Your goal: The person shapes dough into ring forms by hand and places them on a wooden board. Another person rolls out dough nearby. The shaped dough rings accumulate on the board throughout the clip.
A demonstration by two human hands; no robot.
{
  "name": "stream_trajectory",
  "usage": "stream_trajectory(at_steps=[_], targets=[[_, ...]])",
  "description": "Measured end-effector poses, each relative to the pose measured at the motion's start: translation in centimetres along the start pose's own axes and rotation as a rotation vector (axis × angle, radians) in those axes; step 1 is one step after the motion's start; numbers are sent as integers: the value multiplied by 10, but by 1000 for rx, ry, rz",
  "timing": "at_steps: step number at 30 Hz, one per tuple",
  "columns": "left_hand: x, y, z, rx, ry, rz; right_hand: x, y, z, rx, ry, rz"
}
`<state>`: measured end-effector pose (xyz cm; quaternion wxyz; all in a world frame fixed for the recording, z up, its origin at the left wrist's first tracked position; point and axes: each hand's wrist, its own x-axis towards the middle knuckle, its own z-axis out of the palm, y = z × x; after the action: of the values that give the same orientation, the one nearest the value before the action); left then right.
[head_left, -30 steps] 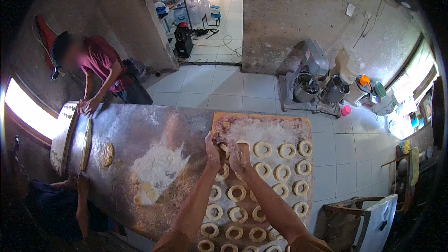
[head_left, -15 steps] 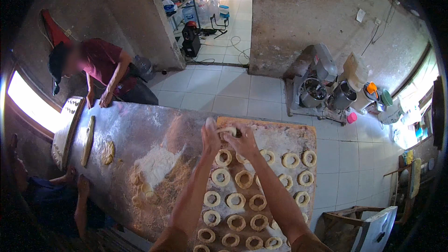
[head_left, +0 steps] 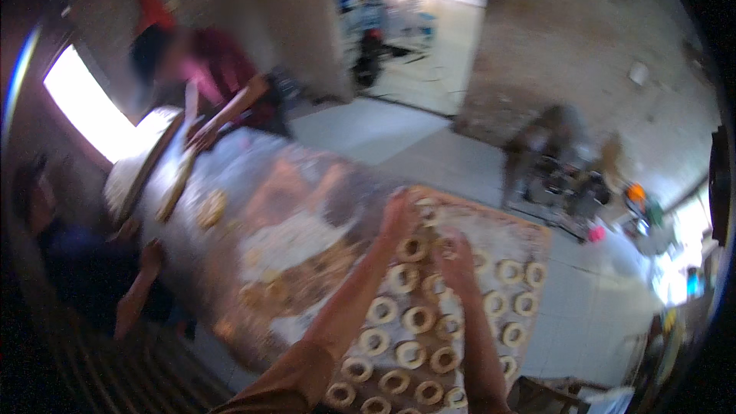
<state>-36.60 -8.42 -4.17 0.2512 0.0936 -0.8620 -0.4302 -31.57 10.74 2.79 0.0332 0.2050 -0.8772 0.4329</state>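
Note:
Rows of pale dough rings (head_left: 418, 319) lie on a floured board (head_left: 502, 222) at the right end of the table. At the board's far left corner is my left hand (head_left: 402, 213), right beside a pale dough ring (head_left: 426, 211); the blur hides whether its fingers grip that ring. Closer to me and to the right, my right hand (head_left: 455, 257) is over the upper rows of rings. Its fingers are smeared by motion, and I cannot see anything held in it.
Loose flour (head_left: 295, 241) and flat dough pieces (head_left: 211, 208) lie on the metal table (head_left: 253, 157). A co-worker in a dark red shirt (head_left: 222, 61) handles a long dough strip (head_left: 178, 184). Another person (head_left: 92, 261) is at the left edge. Machines (head_left: 552, 172) stand beyond the board.
The view has swung, shifting the scene rightward. My hands, earlier together around a dough ring, are now apart, the right one nearer to me. The co-worker's hands have reached the dough strip.

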Motion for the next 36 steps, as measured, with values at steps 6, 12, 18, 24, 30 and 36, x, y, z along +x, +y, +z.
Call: stream_trajectory(at_steps=[6,12,18,24,30,36], targets=[[-104,-22,-235,416,319,-235,-93,-68,-45,140,-76,161],[-157,-72,-378,837,43,-218,-143,-121,18,279,-196,184],[-165,-50,-397,64,13,-362,-138,-236,126,324,-258,129],[-211,-13,-404,-788,47,-521,-136,-282,195,629,-368,109],[-228,-27,-416,-512,-46,-412,-148,-323,183,505,-281,174],[-232,-13,-423,-880,-158,-464,-162,-344,176,517,-247,157]])
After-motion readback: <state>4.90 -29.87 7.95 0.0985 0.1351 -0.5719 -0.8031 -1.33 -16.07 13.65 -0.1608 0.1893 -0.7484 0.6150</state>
